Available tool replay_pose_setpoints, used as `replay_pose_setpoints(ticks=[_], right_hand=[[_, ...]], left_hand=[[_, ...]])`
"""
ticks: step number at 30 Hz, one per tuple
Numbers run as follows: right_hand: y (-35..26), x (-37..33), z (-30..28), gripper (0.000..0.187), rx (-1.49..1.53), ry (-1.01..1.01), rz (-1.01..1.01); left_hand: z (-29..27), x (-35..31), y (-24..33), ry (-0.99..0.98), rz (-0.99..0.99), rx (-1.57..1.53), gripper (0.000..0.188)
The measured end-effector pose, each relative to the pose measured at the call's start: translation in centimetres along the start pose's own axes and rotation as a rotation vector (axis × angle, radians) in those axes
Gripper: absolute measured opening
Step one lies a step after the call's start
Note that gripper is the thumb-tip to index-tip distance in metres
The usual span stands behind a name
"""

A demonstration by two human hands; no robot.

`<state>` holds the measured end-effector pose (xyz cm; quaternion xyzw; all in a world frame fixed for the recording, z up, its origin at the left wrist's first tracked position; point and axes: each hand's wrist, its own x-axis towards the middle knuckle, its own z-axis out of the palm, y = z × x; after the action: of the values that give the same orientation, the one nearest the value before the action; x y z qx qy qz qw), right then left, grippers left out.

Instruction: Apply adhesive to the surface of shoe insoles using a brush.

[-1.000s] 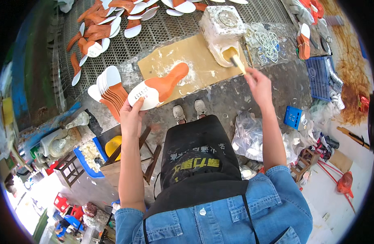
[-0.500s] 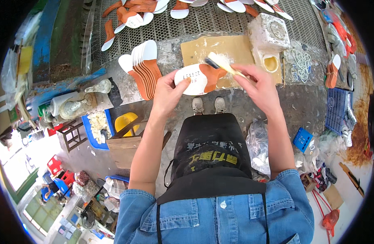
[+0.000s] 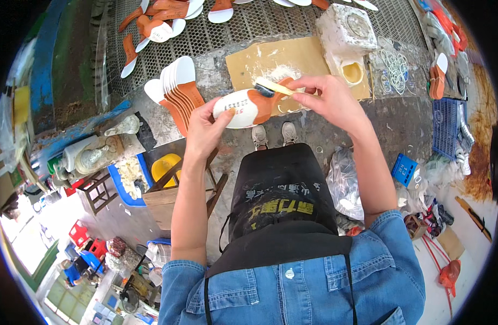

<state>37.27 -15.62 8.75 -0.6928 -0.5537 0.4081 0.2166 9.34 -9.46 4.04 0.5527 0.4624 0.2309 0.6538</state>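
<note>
My left hand (image 3: 203, 130) pinches the white end of a shoe insole (image 3: 243, 109), thumb on top and fingers beneath. The insole is white at the wide end and brown toward the narrow end, with dark and red print on the white. In my right hand (image 3: 335, 105) is a small brush (image 3: 276, 86) with a pale handle. Its dark bristles lie against the brown part, near the border with the white. Left of the held insole, a fanned stack of similar insoles (image 3: 179, 86) rests on the bench.
A cardboard sheet (image 3: 243, 67) with white smears lies beyond my hands. Right of it stands a crusted white container (image 3: 347, 32) with a yellowish cup-like opening (image 3: 353, 72). Loose insoles are scattered on a mesh surface (image 3: 205, 33). Tangled bands (image 3: 392, 67) lie farther right.
The brush has come down from above the insole onto its brown part and shifted left. Both hands and the insole sit slightly farther left and lower in the picture; the view has shifted too.
</note>
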Motion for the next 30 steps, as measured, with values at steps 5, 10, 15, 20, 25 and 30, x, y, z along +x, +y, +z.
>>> replay_pose_setpoints(ticks=[5,10,15,20,25,30], right_hand=[[3.9,1.3,0.7,0.027,-0.453,0.172,0.095],[3.6,0.0,2.1,0.025,0.010,0.075,-0.094],[7.9,0.5,2.6,0.027,-0.267,0.386,-0.025],[8.5,-0.9,4.7,0.029,0.074,0.294,-0.042],[8.8,-4.6,6.0,0.032,0.085,0.540,0.143],[3.2,-9.3,8.1,0.031,0.154,0.317,-0.190]], left_hand=[[-0.3,0.3,-0.6,-0.017,0.017,0.021,0.023],[-1.0,0.0,-1.6,-0.003,-0.023,-0.009,0.022],[-1.0,0.3,-1.5,-0.045,-0.035,-0.049,0.022],[-0.8,-0.5,-3.0,-0.074,-0.098,-0.147,0.023],[2.2,-2.8,-4.3,0.176,-0.394,-0.906,0.033],[4.6,-4.6,-4.5,0.261,-0.465,-1.098,0.031]])
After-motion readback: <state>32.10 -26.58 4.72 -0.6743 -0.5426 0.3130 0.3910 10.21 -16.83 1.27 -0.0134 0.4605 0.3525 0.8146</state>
